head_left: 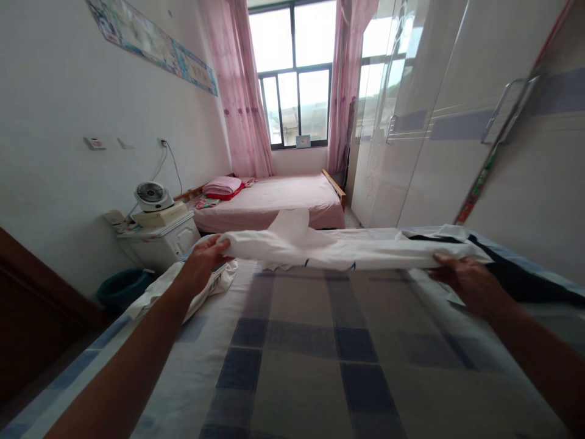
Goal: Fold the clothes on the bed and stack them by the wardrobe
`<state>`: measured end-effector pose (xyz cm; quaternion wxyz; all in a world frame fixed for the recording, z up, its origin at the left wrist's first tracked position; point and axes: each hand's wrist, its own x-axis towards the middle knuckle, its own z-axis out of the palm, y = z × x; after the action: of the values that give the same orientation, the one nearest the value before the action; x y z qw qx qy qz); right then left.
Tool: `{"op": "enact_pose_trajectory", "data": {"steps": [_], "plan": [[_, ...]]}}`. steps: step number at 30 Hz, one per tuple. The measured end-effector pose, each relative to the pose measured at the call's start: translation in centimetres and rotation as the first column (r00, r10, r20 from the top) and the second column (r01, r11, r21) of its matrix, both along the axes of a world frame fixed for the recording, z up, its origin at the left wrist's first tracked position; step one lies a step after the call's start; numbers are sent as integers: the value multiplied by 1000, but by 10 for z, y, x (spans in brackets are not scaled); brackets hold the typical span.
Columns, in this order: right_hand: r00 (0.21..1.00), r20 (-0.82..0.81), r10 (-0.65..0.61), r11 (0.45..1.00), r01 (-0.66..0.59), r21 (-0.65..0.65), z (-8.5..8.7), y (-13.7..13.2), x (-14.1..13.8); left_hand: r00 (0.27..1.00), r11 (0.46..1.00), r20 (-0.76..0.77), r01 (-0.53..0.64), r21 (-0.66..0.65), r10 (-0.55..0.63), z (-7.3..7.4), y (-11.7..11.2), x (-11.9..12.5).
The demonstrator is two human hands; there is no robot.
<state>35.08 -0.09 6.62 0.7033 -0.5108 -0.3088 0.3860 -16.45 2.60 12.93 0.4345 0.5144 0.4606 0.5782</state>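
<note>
A white shirt (329, 251), bunched into a long strip with short dark blue lines on it, stretches sideways above the bed. My left hand (208, 256) pinches its left end, fingers closed on the cloth. Near the other end, my right hand (464, 274) is closed on the lower edge. A flap of the white fabric stands up from the strip's middle. Beneath it lies a blue and white checked bedsheet (301, 366). Beside my left hand rests a crumpled off-white garment (214, 289). A black garment (525, 271) lies beyond my right hand, partly hidden by the shirt.
A second bed (292, 189) with pink bedding stands by the window. To the left are a white bedside cabinet (173, 235) carrying a small fan (152, 194), and a dark green bin (123, 286) on the floor. Glossy wardrobe doors (420, 146) line the right side.
</note>
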Motion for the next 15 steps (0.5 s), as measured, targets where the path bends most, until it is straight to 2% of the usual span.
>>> {"op": "enact_pose_trajectory", "data": {"steps": [1, 3, 5, 6, 7, 10, 12, 15], "plan": [[995, 89, 49, 987, -34, -160, -16, -13, 7, 994, 996, -99, 39, -80, -47, -14, -16, -10], [962, 213, 172, 888, -58, -457, -42, -35, 22, 938, 956, -280, 131, -262, -206, -38, -44, -30], [912, 320, 255, 788, -4, -616, -57, -47, 37, 867, 912, -399, 137, -387, -299, -52, -59, -46], [876, 397, 273, 775, 44, -630, -59, -49, 44, 845, 905, -440, 112, -411, -304, -56, -61, -51], [818, 502, 281, 788, 101, -607, -58, -49, 50, 834, 909, -472, 79, -410, -286, -59, -60, -54], [528, 821, 219, 876, 265, -404, -44, -35, 56, 818, 953, -545, 14, -301, -184, -61, -43, -48], [387, 902, 191, 913, 266, -308, -34, -21, 48, 775, 977, -608, 56, -206, -172, -63, -27, -30], [363, 895, 259, 943, 106, -315, -33, 0, 22, 651, 989, -746, 128, -77, -142, -70, -9, 9]]}}
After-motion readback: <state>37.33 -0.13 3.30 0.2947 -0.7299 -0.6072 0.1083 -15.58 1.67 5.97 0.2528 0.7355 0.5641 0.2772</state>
